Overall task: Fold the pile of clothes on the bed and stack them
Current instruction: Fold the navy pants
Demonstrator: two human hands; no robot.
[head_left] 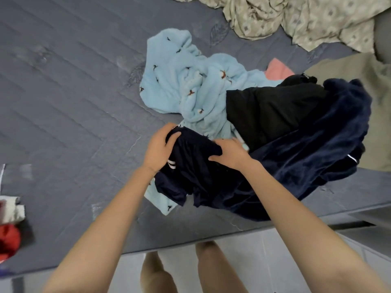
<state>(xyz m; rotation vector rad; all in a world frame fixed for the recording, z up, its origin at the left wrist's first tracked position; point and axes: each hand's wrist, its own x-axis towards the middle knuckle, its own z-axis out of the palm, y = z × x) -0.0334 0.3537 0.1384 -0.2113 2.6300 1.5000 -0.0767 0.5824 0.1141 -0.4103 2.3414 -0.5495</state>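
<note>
A pile of clothes lies on the grey-blue bed (pixel 69 98). At its near side is a dark navy garment with white stripes (pixel 190 166). My left hand (pixel 159 148) grips its upper left edge, fingers curled into the cloth. My right hand (pixel 229 152) holds the same garment a little to the right, thumb under a fold. Behind it lie a light blue fleece piece with small dark figures (pixel 182 81), a black garment (pixel 268 111) and a navy velvet one (pixel 317 149). A pink cloth (pixel 278 69) peeks out at the back.
A crumpled patterned sheet (pixel 296 15) lies at the far right, an olive cloth (pixel 359 81) beside the pile. Red and white items (pixel 10 225) sit at the left edge. The bed's front edge runs just before my legs, with tiled floor (pixel 275 250) below.
</note>
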